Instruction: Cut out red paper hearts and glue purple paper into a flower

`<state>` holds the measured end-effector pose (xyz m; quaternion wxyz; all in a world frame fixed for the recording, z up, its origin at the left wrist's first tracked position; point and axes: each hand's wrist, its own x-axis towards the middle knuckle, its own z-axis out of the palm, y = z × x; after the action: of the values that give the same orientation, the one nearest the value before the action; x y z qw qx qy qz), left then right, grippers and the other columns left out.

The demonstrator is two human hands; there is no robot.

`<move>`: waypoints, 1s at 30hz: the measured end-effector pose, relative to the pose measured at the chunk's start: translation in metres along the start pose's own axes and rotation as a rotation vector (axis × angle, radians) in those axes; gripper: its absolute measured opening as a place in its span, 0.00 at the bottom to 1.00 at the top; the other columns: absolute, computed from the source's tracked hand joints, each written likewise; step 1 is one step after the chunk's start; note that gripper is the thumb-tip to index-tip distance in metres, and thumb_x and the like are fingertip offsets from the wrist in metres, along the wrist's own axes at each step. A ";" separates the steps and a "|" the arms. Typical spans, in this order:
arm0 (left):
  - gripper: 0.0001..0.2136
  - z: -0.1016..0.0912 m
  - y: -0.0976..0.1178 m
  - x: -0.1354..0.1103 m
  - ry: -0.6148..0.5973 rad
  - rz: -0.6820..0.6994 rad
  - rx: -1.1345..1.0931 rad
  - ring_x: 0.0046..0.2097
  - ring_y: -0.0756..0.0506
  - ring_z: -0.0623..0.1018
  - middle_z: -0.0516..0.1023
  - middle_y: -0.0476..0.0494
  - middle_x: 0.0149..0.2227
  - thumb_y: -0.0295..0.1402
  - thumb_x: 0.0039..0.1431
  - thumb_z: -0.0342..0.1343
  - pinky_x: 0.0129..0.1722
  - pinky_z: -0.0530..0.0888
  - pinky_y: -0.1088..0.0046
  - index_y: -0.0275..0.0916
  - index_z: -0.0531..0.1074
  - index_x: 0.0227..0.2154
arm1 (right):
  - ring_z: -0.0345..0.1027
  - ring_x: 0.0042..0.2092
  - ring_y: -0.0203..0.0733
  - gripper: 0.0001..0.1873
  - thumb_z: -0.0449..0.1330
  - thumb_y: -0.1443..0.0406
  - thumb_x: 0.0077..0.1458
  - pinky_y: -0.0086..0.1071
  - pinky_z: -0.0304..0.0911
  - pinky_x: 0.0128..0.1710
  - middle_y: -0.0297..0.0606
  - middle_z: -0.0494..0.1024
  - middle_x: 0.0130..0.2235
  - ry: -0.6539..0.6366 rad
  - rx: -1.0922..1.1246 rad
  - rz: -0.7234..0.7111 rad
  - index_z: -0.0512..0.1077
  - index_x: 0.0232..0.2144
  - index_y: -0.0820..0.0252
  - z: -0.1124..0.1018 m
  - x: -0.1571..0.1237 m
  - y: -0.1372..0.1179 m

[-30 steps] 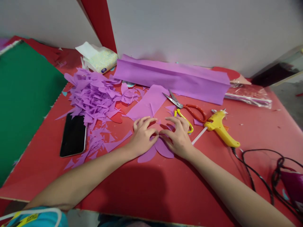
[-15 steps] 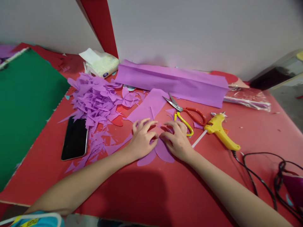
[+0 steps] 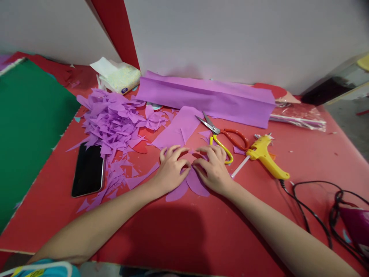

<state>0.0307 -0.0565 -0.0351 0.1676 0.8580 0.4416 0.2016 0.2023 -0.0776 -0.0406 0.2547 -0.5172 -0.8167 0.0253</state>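
Both my hands rest side by side on purple paper petal shapes (image 3: 193, 184) lying on the red table (image 3: 173, 231). My left hand (image 3: 170, 169) pinches the paper with thumb and bent fingers. Facing it, my right hand (image 3: 212, 167) presses and pinches the same petals, its fingertips almost touching the left ones. Rounded petal ends stick out below both palms. Just beyond my right hand lie scissors (image 3: 223, 136) with one red and one yellow handle.
A yellow glue gun (image 3: 266, 156) with a black cord (image 3: 314, 207) lies to the right. A phone (image 3: 88, 170) and a heap of purple scraps (image 3: 112, 119) are on the left, beside a green sheet (image 3: 25, 123). A folded purple sheet (image 3: 206, 96) and a tissue pack (image 3: 119, 77) sit at the back.
Hands stay on the petals with only slight finger shifts. The head camera has moved a little, so the scene shifts in view.
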 end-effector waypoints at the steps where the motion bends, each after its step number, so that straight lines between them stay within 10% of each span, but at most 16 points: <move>1: 0.04 0.000 0.000 0.000 0.001 -0.002 0.000 0.56 0.40 0.61 0.69 0.45 0.52 0.31 0.54 0.54 0.53 0.55 0.52 0.41 0.74 0.27 | 0.55 0.49 0.49 0.06 0.55 0.67 0.54 0.50 0.47 0.49 0.41 0.69 0.46 0.003 -0.004 0.000 0.73 0.30 0.57 0.000 0.000 -0.001; 30: 0.08 0.000 0.006 -0.002 0.068 0.064 0.060 0.56 0.38 0.62 0.72 0.43 0.48 0.30 0.58 0.50 0.54 0.53 0.50 0.40 0.75 0.31 | 0.56 0.46 0.49 0.06 0.54 0.68 0.55 0.47 0.53 0.46 0.42 0.70 0.44 -0.005 0.079 0.011 0.71 0.30 0.57 0.008 0.000 0.002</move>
<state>0.0336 -0.0613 -0.0324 0.1201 0.8690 0.4253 0.2224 0.2004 -0.0753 -0.0477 0.2726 -0.5112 -0.8129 0.0603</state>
